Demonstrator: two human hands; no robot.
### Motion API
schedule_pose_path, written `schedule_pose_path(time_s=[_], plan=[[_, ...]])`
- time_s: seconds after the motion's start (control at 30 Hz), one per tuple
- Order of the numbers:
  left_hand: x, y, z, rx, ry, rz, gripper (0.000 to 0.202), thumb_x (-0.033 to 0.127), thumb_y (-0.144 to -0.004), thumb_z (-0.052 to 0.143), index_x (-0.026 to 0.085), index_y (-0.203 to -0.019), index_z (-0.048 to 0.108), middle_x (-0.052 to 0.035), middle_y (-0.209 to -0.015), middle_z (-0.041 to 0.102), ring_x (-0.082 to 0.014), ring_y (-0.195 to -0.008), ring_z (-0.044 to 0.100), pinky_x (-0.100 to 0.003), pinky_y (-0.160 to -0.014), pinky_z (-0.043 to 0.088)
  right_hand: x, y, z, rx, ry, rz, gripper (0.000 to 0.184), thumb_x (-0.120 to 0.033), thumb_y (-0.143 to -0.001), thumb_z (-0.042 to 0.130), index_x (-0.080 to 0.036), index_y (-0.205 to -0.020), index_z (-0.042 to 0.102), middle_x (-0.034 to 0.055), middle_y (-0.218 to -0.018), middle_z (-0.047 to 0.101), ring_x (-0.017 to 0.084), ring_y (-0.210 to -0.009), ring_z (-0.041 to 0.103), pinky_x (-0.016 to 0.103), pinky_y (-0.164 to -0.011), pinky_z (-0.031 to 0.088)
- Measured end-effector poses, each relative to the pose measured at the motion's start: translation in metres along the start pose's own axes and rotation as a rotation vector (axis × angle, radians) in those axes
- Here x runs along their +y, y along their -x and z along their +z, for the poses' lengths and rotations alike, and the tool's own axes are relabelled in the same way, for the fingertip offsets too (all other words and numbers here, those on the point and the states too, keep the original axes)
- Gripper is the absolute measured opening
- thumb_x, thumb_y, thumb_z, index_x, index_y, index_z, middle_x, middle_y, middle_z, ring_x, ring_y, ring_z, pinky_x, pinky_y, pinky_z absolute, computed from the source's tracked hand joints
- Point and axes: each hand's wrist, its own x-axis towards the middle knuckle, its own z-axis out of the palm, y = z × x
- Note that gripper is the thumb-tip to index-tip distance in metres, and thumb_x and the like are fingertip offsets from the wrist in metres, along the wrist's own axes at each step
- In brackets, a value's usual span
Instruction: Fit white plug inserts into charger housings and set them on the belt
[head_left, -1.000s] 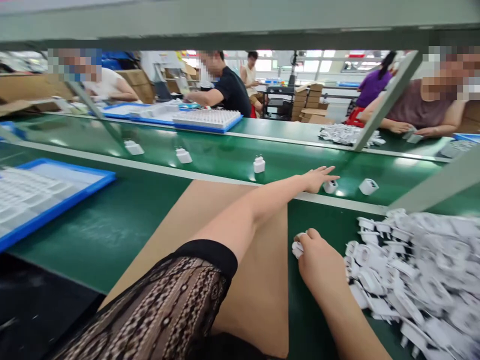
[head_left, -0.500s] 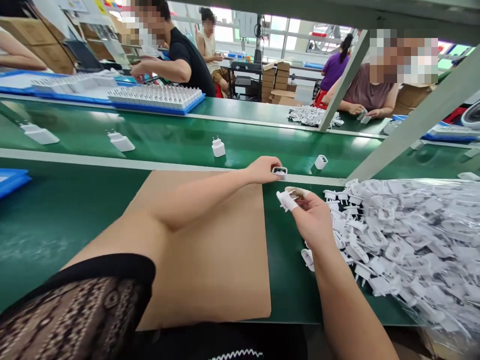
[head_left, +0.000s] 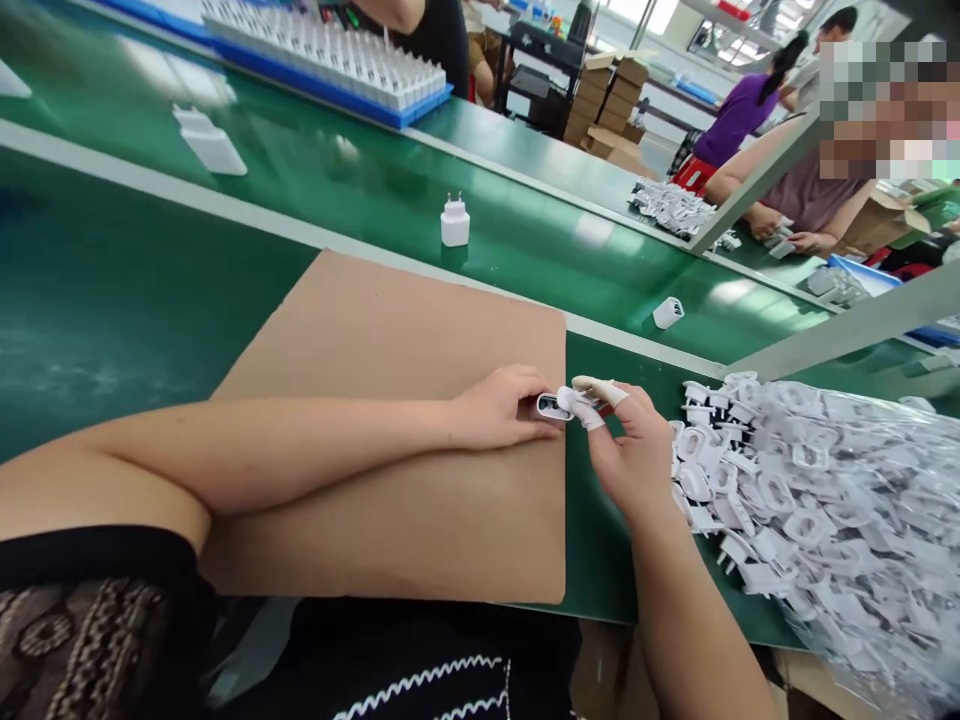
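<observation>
My left hand grips a white charger housing, its hollow end facing right and dark parts showing inside. Close against that end, my right hand pinches a white plug cover between thumb and index finger. White finger cots wrap the thumb and index finger of this hand. Whether the two pieces touch, I cannot tell. Both hands are over the right edge of a brown cardboard sheet.
A heap of white plug covers spills from a clear bag at right. Beyond a pale rail, an assembled charger and an open housing are on the green belt. A slanted grey post stands at right. People sit opposite.
My left hand has drawn the charger housing back from the rail towards me, up close to the plug cover in my right hand. The view has tilted and shifted.
</observation>
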Motion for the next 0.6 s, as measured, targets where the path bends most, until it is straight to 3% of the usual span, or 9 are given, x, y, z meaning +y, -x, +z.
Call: schedule_pose_path(time_s=[0.07,0.13,0.6], plan=[[-0.0027,-0.0023,-0.0002,-0.019,0.056,-0.039,0.024,0.040,-0.085,0.077,0.019,-0.095,0.071,-0.0065,-0.098,0.070,-0.0230,-0.095,0.066,-0.036,-0.086,0.053,-0.0014,0.0022,0.0019,-0.031,0.149,-0.156,0.030,-0.018,-0.092,0.060,-0.027,-0.115,0.076,0.0063,-0.106,0.076,0.023,-0.097,0.068,0.041,-0.087,0.057],[-0.0034,-0.0036,-0.0015,-0.028,0.086,-0.052,0.020,0.037,-0.086,0.076,0.019,-0.091,0.071,-0.0058,-0.097,0.070,-0.0224,-0.094,0.065,-0.036,-0.087,0.053,-0.0024,0.0030,0.0036,-0.043,0.219,-0.218,0.033,-0.014,-0.093,0.056,-0.026,-0.118,0.074,0.0068,-0.106,0.076,0.024,-0.098,0.069,0.040,-0.085,0.058],[-0.0069,-0.0029,-0.0007,-0.009,0.124,-0.008,0.018,0.038,-0.086,0.074,0.021,-0.087,0.074,-0.0051,-0.093,0.070,-0.0217,-0.090,0.065,-0.036,-0.087,0.052,-0.0067,-0.0014,0.0098,-0.159,0.506,-0.236,0.035,-0.014,-0.093,0.051,-0.025,-0.117,0.074,0.0086,-0.104,0.076,0.027,-0.096,0.065,0.043,-0.083,0.057]])
